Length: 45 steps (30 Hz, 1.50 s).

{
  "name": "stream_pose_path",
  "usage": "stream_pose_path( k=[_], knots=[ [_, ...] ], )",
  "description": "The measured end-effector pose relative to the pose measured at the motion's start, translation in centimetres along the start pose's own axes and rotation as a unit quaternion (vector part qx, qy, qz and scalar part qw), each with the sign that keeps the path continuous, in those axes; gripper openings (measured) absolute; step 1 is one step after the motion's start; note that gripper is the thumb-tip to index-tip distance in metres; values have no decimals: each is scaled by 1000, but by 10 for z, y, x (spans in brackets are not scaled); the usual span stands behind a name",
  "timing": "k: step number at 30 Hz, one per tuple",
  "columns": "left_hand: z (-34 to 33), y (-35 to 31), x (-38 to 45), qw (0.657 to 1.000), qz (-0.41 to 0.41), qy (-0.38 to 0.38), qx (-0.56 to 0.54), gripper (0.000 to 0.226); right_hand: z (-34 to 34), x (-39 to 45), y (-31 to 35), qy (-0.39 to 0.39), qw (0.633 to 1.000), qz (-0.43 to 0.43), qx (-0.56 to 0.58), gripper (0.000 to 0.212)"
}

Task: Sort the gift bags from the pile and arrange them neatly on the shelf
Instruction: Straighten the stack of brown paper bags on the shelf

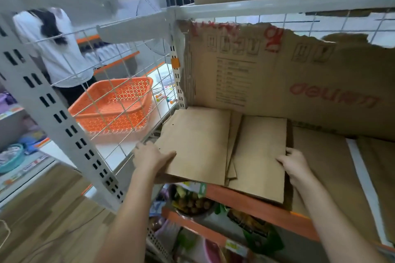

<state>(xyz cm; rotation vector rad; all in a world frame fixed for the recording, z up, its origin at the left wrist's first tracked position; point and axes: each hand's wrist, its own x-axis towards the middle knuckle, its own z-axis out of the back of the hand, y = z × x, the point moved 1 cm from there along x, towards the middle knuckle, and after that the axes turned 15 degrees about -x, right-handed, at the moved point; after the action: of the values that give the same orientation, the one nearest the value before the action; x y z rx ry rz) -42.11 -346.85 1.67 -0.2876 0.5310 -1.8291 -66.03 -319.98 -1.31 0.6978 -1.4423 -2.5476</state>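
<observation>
Brown paper gift bags [198, 141], folded flat and matte, lie in two stacks side by side on the shelf [256, 205], their long sides running from the orange front edge back toward the cardboard sheet [299, 74] that stands as a rear wall. The left hand [150, 157] grips the near left corner of the left stack, thumb on top and fingers curled under the edge, so that this stack is tilted a little and overhangs the shelf front. The right hand [294, 163] rests on the right edge of the right stack [260, 156], fingers bent over that edge; whether it pinches the paper or only presses against it I cannot tell for sure, though it looks like a hold. Each hand therefore sits at the outer side of its own stack, with the bags lying inward and away from the person, and a few loose sheets stick out in the gap between the stacks. Judging from this, the next move is a push back and inward to square the two stacks together, and the left hand is nearer the part that is out of line. Thin paper like this will likely slide easily and may fan apart. Through the white wire panel to the left sits a perforated orange plastic basket [113, 104].
</observation>
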Motion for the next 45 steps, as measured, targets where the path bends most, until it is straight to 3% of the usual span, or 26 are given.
stream_pose_path(
  k=[6, 10, 15, 18, 22, 32, 37, 40, 43, 45],
  knots=[
    [21, 4, 0, 986, -7, 90, -143, 52, 11, -21, 32, -33, 999, 43, -2, 40],
    [33, 10, -13, 905, 22, 156, -394, 38, 29, -37, 43, -58, 996, 63, -9, 41],
    [31, 21, -29, 836, 12, 237, -495, 19, 66, -47, 36, -85, 993, 54, -57, 41],
    [24, 21, -38, 812, -8, 263, -520, 34, 92, -55, 25, -95, 994, 22, -55, 41],
    [16, 14, -48, 806, -69, 260, -527, 56, 139, -72, 15, -98, 995, 4, 3, 42],
    [-23, -60, -100, 763, -120, 298, -561, 40, 256, -104, -44, -208, 976, 18, 62, 37],
    [-55, -107, -147, 753, -110, 349, -547, 51, 319, -124, -87, -247, 963, 9, 104, 21],
    [-74, -133, -179, 745, -92, 383, -539, 50, 359, -137, -111, -274, 953, 2, 129, 22],
    [-95, -159, -211, 730, -73, 400, -550, 50, 397, -149, -132, -292, 943, 7, 160, 25],
    [-110, -177, -231, 725, -58, 407, -553, 50, 427, -151, -156, -297, 942, 22, 154, 62]
  ],
)
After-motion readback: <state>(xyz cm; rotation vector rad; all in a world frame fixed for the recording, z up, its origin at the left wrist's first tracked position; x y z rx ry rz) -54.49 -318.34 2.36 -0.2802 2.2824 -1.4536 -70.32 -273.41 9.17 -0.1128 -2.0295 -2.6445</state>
